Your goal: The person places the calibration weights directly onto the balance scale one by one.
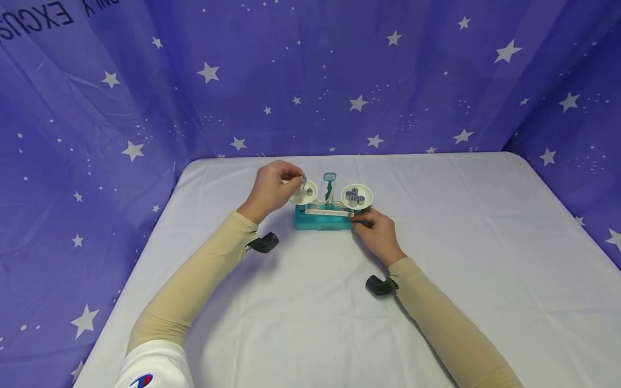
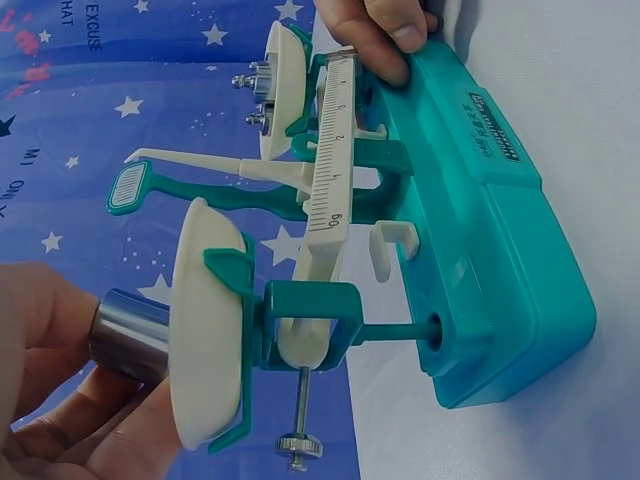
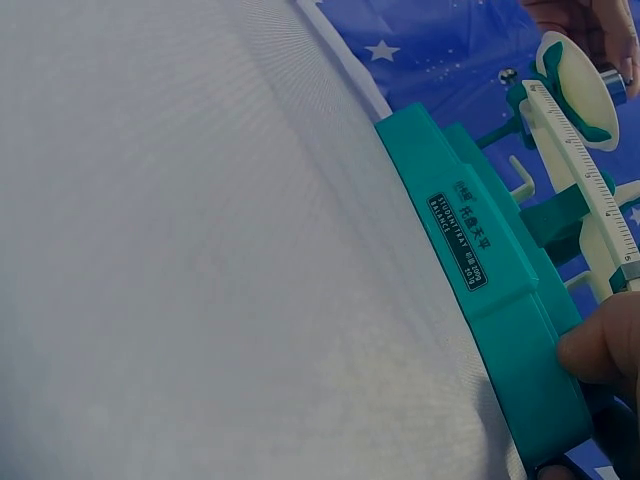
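Observation:
A teal tray balance [image 1: 320, 222] with two white pans stands at the back middle of the table. My left hand [image 1: 274, 188] pinches a shiny metal cylindrical weight [image 2: 135, 335] at the left pan [image 2: 205, 330]; whether it bears on the pan is unclear. Another small weight [image 1: 309, 191] sits in that pan. Several metal weights [image 1: 354, 198] stand grouped in the right pan [image 1: 370, 198]. My right hand [image 1: 375, 231] grips the right end of the base, its thumb [image 3: 605, 340] on the front face; some fingers are hidden.
The white graduated beam [image 2: 330, 170] spans between the pans, with a teal pointer scale [image 1: 330, 177] behind it. A white cloth covers the table [image 1: 301, 302]. Purple star-printed curtains [image 1: 310, 81] hang along its back and sides.

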Tool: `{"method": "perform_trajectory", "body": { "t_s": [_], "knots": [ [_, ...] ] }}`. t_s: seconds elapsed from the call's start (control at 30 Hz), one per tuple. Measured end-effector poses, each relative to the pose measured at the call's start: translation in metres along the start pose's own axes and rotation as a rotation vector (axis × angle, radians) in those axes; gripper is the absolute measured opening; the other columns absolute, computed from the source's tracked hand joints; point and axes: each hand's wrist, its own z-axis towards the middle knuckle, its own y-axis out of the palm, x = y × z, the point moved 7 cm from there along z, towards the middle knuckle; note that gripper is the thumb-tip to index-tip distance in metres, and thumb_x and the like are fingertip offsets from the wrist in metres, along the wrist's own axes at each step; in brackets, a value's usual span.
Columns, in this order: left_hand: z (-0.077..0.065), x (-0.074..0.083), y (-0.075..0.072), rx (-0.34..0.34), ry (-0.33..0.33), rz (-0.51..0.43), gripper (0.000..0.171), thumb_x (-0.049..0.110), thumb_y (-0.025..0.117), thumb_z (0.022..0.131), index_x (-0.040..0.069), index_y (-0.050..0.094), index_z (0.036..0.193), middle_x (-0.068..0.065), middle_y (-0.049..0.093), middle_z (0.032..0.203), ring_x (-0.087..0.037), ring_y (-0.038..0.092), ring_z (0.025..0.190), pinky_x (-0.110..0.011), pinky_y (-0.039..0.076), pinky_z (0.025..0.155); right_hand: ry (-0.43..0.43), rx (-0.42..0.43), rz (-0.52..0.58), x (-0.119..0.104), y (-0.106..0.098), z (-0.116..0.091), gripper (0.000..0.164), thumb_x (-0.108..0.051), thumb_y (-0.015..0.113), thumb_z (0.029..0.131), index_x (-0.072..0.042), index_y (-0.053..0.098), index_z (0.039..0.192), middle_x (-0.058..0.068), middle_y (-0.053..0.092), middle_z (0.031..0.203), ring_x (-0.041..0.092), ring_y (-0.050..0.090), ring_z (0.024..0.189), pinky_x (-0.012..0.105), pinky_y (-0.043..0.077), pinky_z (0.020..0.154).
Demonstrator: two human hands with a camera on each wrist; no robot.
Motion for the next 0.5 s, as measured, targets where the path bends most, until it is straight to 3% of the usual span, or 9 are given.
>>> {"method": "perform_trajectory", "body": {
  "t_s": [0.5],
  "knots": [
    [0.0013, 0.0042, 0.0065, 0.007, 0.059, 0.043, 0.015, 0.005, 0.066, 0.092, -0.002, 0.077, 0.1, -0.017, 0.073, 0.098, -0.031, 0.073, 0.095, -0.041, 0.061, 0.085, 0.006, -0.005, 0.008, 0.0003, -0.0009, 0.0001, 0.018, -0.002, 0.07, 0.085, 0.001, 0.08, 0.1, 0.016, 0.071, 0.129, 0.032, 0.058, 0.135, 0.045, 0.049, 0.112]
  ]
}}
